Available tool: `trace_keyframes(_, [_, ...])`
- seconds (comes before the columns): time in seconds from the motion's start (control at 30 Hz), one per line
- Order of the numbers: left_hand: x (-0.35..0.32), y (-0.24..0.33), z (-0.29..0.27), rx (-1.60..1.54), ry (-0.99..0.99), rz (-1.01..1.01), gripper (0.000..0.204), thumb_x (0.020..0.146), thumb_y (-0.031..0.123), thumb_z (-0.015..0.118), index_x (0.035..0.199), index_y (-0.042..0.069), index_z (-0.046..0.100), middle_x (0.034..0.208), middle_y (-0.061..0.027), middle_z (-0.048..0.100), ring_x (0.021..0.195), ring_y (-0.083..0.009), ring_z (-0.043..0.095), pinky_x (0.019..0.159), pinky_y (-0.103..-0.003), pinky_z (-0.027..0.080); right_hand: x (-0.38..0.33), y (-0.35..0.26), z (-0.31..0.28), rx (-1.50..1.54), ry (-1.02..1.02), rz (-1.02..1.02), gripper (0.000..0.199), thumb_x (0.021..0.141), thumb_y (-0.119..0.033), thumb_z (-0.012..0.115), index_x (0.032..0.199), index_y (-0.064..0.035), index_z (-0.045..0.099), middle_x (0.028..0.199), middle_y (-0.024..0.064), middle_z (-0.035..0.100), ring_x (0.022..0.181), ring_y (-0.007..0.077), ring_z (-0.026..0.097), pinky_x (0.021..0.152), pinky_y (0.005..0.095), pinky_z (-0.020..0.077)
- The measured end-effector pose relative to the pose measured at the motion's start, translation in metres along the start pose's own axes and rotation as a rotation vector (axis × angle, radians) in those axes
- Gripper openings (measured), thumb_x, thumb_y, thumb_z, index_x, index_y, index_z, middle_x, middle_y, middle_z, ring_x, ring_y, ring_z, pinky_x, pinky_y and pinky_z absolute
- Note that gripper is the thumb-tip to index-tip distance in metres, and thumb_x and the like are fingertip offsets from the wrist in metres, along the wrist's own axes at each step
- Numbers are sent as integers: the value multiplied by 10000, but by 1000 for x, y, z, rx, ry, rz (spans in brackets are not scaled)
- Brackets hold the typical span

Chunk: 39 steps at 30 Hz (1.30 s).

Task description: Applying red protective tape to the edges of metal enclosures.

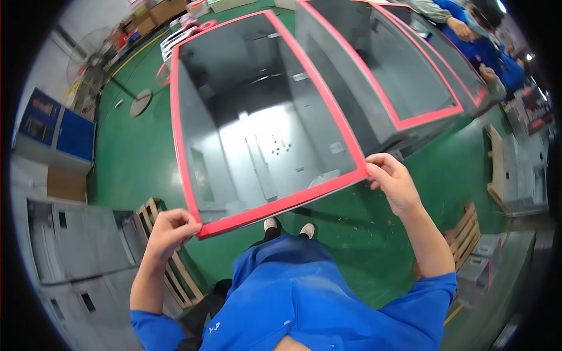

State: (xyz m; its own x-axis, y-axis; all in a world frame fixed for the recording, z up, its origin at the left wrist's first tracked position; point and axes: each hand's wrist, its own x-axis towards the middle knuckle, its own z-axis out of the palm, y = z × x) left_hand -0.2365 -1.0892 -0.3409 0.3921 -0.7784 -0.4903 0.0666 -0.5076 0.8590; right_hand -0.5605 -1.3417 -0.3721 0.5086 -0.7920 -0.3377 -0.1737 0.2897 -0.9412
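Open green floor (132, 175) spreads at left. The left hand (174, 230) has its fingers clamped on the pinkish-red edging (281, 203), at the near left corner of one large, open grey metal box (307, 111), centred, underside hidden. The right hand's (393, 182) fingers clamp the near right corner. Rightward stand two similar boxes (351, 93), the farther partly covered, beside a co-worker in blue (465, 55).
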Motion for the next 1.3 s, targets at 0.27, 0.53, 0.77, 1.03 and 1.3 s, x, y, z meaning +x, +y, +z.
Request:
trace_keyframes(0.27, [0,-5,-6,87,-58,22,131,755,131,660,734,16,603,666,-8,579,583,-41,487,502,-184,357,-4,26,4,84,27,-90,133,864,-110,517,973,-34,516,807,-15,518,674,47,448,585,178,363])
trace_keyframes(0.53, [-3,-24,-13,11,-124,191,95,773,74,635,744,-8,598,721,-31,604,695,-77,569,639,-208,454,-6,29,8,80,54,-104,134,863,-124,532,968,-47,504,813,-10,515,669,56,442,587,179,368])
trace_keyframes(0.77, [-1,-29,-14,-5,-156,230,98,773,79,640,733,-2,601,719,-32,605,694,-76,568,629,-205,452,-5,30,8,78,63,-102,134,859,-134,544,961,-55,511,810,-9,527,656,58,448,585,181,378])
trace_keyframes(1.03, [-1,-31,-16,-29,-190,264,96,773,75,640,728,1,600,699,-19,589,672,-62,545,600,-196,437,-7,31,10,80,77,-114,135,860,-138,543,964,-55,514,814,-7,542,654,57,456,585,187,384])
trace_keyframes(1.3, [-1,-30,-14,10,-187,280,89,770,60,632,716,1,591,687,-10,579,649,-49,525,576,-191,428,-7,31,8,81,65,-121,133,865,-140,537,965,-55,516,815,-10,547,660,48,459,586,188,384])
